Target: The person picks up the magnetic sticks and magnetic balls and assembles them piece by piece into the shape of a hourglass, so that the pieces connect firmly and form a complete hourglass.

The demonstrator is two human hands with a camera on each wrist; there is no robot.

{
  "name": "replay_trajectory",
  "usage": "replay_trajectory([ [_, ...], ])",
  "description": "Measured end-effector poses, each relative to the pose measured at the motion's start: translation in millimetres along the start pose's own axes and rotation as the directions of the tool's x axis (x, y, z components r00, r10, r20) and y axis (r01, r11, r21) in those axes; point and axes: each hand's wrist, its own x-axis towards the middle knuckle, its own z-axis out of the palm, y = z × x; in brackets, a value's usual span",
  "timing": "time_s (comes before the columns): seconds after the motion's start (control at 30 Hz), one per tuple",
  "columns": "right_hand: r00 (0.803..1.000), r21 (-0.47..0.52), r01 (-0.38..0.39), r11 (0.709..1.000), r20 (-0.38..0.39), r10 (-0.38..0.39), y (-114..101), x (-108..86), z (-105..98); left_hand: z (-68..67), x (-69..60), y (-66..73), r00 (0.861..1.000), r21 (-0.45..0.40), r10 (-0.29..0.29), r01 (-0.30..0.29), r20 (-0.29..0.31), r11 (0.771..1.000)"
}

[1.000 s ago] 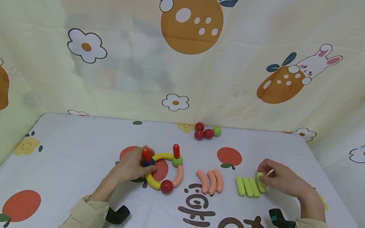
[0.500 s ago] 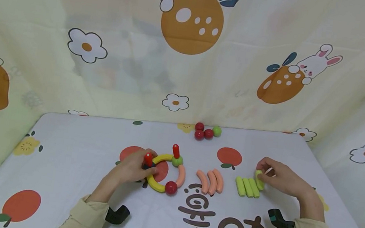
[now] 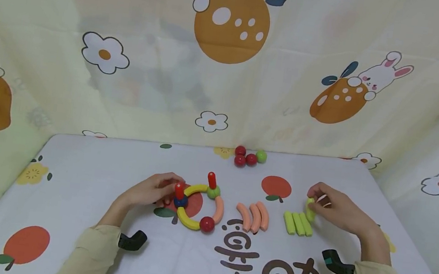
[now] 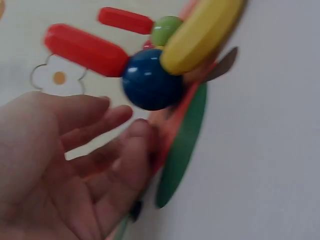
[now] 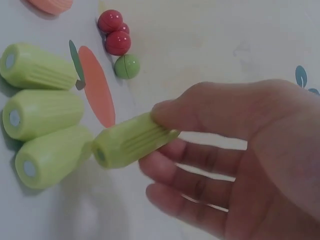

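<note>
My left hand is beside the dark blue ball of a ring-shaped toy build, its fingers loosely bent and holding nothing. Yellow curved rods, a pink curved rod, a green ball and a red ball make up the rest of the ring. Red sticks stand upright on the blue and green balls. At the right, my right hand pinches a light green grooved stick between thumb and fingers, raised and tilted. Similar green sticks lie in a row beside it.
Several pink curved rods lie between the ring and the green sticks. Red balls and a loose green ball sit at the table's back edge. A patterned curtain hangs behind the white tablecloth.
My left hand has let go of the ring at the blue ball and drawn back left. Before that the ring shifted slightly right. My right hand has lifted its green stick away from the row.
</note>
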Motion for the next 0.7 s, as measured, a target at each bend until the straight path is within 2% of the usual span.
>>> replay_trajectory([
  [0.13, 0.999, -0.002, 0.043, 0.999, -0.03, -0.043, -3.7, 0.8, 1.3, 2.0, 16.1, -0.6, 0.999, 0.038, -0.004, 0.006, -0.049, 0.999],
  [0.27, 0.996, -0.001, 0.081, 0.997, -0.043, -0.081, -8.0, 3.3, 5.4, 1.6, 30.6, -0.9, 0.998, 0.084, -0.021, 0.026, -0.065, 0.996],
  [0.4, 0.994, 0.0, 0.098, 0.995, -0.039, -0.098, -11.8, 5.3, 10.0, 1.8, 41.9, 0.5, 1.0, 0.152, -0.022, 0.024, -0.014, 0.988],
  [0.53, 0.992, -0.003, 0.119, 0.993, -0.046, -0.119, -15.8, 5.5, 12.8, 3.1, 49.9, 6.0, 0.999, 0.194, -0.003, -0.007, 0.049, 0.981],
  [0.7, 0.985, 0.011, 0.167, 0.986, -0.043, -0.167, -21.4, 5.9, 14.0, 4.0, 56.7, 13.0, 0.998, 0.19, 0.004, -0.016, 0.06, 0.982],
])
